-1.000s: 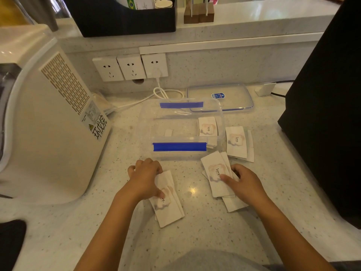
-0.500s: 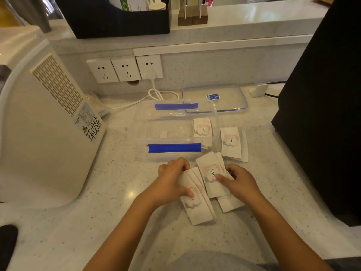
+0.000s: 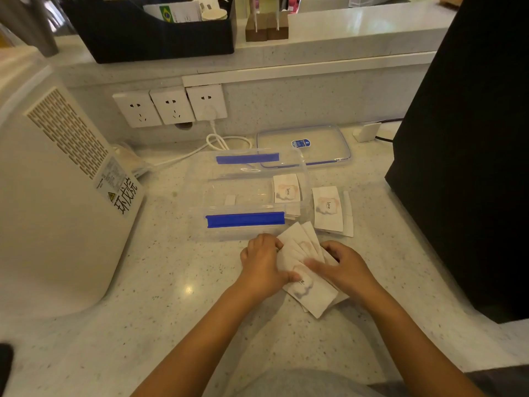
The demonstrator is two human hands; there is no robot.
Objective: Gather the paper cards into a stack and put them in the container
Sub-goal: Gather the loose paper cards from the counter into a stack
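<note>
Several white paper cards [image 3: 310,293] printed with "love" lie fanned on the counter just in front of the clear container [image 3: 249,193] with blue clips. My left hand [image 3: 264,265] grips their left edge and my right hand [image 3: 345,267] presses on them from the right, fingers across the top card. Another small pile of cards [image 3: 327,209] lies to the right of the container. One more card [image 3: 286,191] shows through the container's right end; I cannot tell whether it lies inside or behind the wall.
The container's clear lid [image 3: 303,146] lies behind it. A white appliance [image 3: 57,181] stands at the left, a black box [image 3: 463,156] at the right. Wall sockets [image 3: 171,106] with a white cable [image 3: 217,141] sit at the back of the speckled counter [image 3: 160,296].
My left hand slid its cards rightward across the counter onto the pile under my right hand. Both hands now hold one merged, fanned pile.
</note>
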